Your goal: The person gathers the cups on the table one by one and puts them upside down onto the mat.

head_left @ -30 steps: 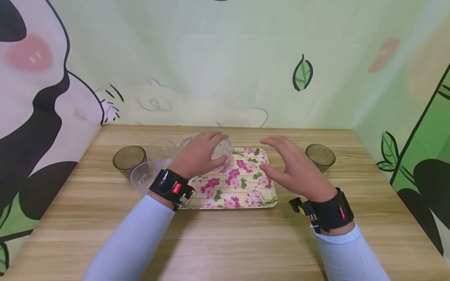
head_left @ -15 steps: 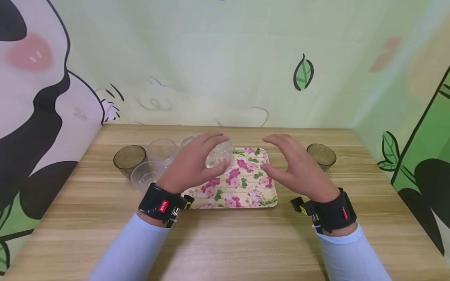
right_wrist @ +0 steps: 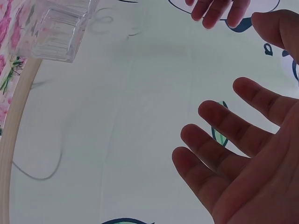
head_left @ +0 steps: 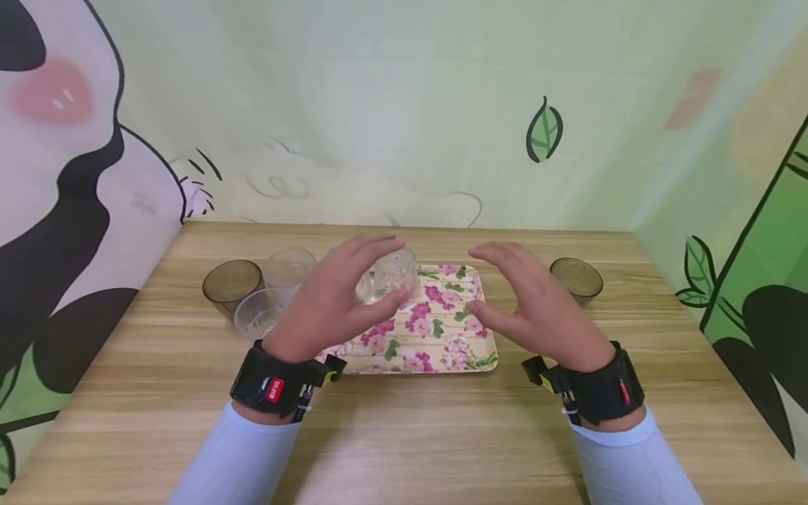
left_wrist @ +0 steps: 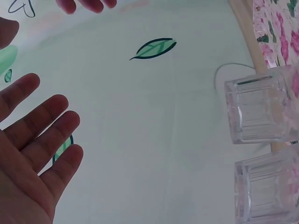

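My left hand (head_left: 334,294) hovers over the left part of a flowered tray (head_left: 442,337), its fingers loosely bent around air. Two clear glasses stand side by side on the tray; the right one (head_left: 396,270) shows past my fingertips, and my left hand mostly covers the other. Both glasses, the upper (left_wrist: 259,107) and the lower (left_wrist: 266,189), appear in the left wrist view. Over the tray's right edge, my right hand (head_left: 536,305) is held in the air with nothing in it. Its spread fingers (right_wrist: 219,135) show in the right wrist view.
Left of the tray are a smoky dark cup (head_left: 232,287) and two clear cups, one behind (head_left: 290,263) and one in front (head_left: 252,319). Another dark cup (head_left: 576,280) stands right, beyond my right hand. A printed cloth wall (head_left: 379,140) closes off the table's back.
My left hand has drawn back from the glasses toward the lower left, uncovering more of the right glass. The right hand has barely moved.
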`<state>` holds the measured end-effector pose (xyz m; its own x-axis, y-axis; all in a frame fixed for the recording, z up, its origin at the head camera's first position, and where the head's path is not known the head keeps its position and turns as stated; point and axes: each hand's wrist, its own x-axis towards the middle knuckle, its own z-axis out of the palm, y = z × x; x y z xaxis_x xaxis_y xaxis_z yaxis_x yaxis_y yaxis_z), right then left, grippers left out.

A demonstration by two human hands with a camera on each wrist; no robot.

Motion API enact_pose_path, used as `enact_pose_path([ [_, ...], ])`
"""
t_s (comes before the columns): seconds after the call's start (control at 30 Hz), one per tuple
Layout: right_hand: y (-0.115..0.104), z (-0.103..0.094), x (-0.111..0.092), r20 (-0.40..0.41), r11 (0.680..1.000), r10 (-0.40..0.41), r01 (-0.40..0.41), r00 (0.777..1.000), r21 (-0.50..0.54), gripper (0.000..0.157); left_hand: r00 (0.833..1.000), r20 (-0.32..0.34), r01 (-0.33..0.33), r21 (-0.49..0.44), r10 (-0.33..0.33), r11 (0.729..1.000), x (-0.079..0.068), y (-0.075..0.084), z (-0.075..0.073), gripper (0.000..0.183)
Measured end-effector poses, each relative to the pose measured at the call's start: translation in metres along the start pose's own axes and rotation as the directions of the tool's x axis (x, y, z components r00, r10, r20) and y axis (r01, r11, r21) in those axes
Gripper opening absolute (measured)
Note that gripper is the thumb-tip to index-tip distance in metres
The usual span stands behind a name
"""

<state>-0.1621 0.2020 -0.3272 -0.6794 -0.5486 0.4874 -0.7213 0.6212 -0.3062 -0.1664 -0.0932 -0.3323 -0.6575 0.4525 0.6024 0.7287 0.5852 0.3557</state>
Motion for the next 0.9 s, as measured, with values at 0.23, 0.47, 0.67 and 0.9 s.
enact_pose_path([
  [0.23,-0.0032,0.0008,0.0019,0.006,1.0,-0.027,0.026,1.0,0.004,0.067,0.999,-0.02,-0.033,0.001,0.033,0.999,-0.0025,0.0043,-0.0069,0.061],
  [0.47,-0.0028,0.0008,0.0002,-0.017,1.0,-0.029,0.029,0.999,-0.007,0.068,0.997,-0.007,-0.081,0.047,0.081,0.996,-0.0012,0.0057,-0.0064,0.061],
  [0.67,-0.0018,-0.001,-0.0015,-0.016,1.0,-0.005,0.005,1.0,-0.005,0.069,0.997,0.02,-0.075,0.049,0.074,0.996,-0.0018,0.006,-0.0034,0.063],
  [0.9,-0.0011,-0.0017,-0.0012,-0.002,1.0,-0.001,0.001,1.0,-0.002,0.069,0.997,0.03,-0.068,0.06,0.066,0.996,-0.0017,0.0061,-0.0008,0.066],
])
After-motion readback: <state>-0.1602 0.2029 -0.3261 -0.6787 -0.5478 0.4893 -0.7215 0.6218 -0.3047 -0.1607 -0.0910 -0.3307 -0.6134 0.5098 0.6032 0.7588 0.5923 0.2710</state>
